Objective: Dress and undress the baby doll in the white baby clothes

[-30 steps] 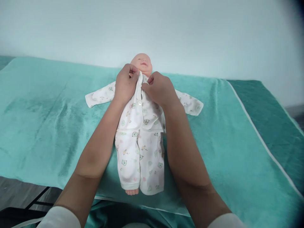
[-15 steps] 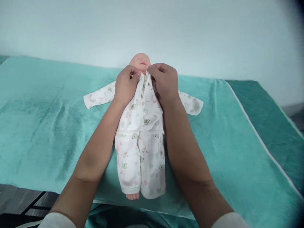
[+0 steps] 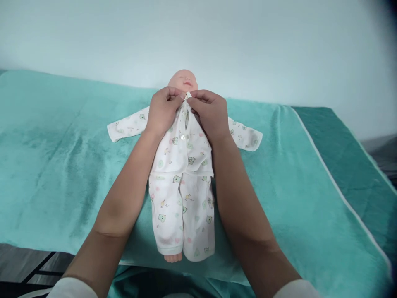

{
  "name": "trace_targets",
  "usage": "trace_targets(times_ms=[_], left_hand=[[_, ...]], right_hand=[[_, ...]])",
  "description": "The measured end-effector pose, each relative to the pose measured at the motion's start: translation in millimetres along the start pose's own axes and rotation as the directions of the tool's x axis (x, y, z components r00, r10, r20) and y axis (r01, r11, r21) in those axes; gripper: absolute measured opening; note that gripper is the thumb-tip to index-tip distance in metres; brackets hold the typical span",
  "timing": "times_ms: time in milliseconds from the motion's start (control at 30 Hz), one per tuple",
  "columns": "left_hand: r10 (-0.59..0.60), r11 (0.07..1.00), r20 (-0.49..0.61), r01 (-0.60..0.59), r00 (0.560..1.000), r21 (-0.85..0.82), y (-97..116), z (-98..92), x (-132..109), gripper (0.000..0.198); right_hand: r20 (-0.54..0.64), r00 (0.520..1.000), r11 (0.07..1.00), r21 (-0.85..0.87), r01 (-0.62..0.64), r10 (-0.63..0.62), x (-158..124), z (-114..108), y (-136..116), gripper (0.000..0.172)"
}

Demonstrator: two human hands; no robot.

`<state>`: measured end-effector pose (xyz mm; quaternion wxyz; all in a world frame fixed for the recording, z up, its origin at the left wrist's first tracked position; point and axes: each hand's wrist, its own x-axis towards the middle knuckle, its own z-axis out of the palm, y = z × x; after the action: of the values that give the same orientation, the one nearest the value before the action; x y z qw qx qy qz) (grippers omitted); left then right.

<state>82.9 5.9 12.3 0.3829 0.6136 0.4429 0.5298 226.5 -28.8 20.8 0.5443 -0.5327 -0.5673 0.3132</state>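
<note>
A baby doll (image 3: 185,78) lies on its back, its head toward the wall. It wears a white printed jacket (image 3: 198,145) with both sleeves spread out, and matching trousers (image 3: 198,219). At the collar, my left hand (image 3: 164,109) pinches the left front edge of the jacket. Just across from it, my right hand (image 3: 212,111) pinches the right edge, and the two edges meet under the doll's chin. A snap (image 3: 182,137) shows lower on the jacket front. One foot of the doll (image 3: 173,258) sticks out of a trouser leg; the other is hidden.
The doll lies on a turquoise blanket (image 3: 71,165) with a pale border. Darker green cloth (image 3: 335,140) shows at the right. A pale wall (image 3: 198,37) rises behind. At the lower left are a grey floor (image 3: 15,260) and dark metal bars (image 3: 37,273).
My right hand has moved left and slightly down, bringing its jacket edge over to the one in my left hand. My left hand stays nearly in place. The collar gap has narrowed.
</note>
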Motion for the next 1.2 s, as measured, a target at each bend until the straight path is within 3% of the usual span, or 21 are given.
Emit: trace_targets(times_ms=[333,467,600,767,900,1000,1100,1200], left_hand=[[0.029,0.999,-0.004,-0.028,1.000,0.026,-0.2,1.7,-4.2,0.013],[0.000,1.000,0.004,0.000,1.000,0.009,-2.6,0.3,-4.3,0.014],[-0.017,1.000,0.002,0.017,1.000,-0.024,-3.8,-0.3,-5.2,0.011],[0.021,0.998,-0.046,-0.019,0.999,0.053,5.5,-7.6,-15.0,0.017],[-0.019,0.999,0.117,0.014,0.993,0.044,25.9,-27.2,-32.8,0.010],[-0.049,0.995,0.239,0.027,0.970,0.096,39.5,-38.6,-44.9,0.005],[-0.030,0.984,0.250,-0.014,0.968,0.175,45.0,-40.6,-50.6,0.005],[0.020,0.973,0.238,-0.074,0.971,0.217,45.4,-37.2,-51.3,0.009]], right_hand=[[0.120,0.988,0.953,-0.273,0.130,-0.100,-3.6,6.2,-13.1,0.008],[0.161,0.982,0.960,-0.246,0.136,-0.098,-8.2,7.4,-11.2,0.023],[0.137,0.983,0.954,-0.259,0.152,-0.119,-20.2,5.4,-6.9,0.040],[0.066,0.972,0.844,-0.484,0.230,-0.227,-52.3,7.0,-20.0,0.030],[0.052,0.992,0.816,-0.566,0.122,-0.112,-74.5,10.9,-40.9,0.016],[0.016,0.999,0.814,-0.579,0.044,-0.042,-77.6,9.2,-48.4,0.015],[-0.018,1.000,0.858,-0.513,0.010,-0.023,-72.3,1.5,-44.6,0.015],[-0.003,0.998,0.953,-0.296,-0.057,0.058,-65.9,-8.4,-35.2,0.012]])
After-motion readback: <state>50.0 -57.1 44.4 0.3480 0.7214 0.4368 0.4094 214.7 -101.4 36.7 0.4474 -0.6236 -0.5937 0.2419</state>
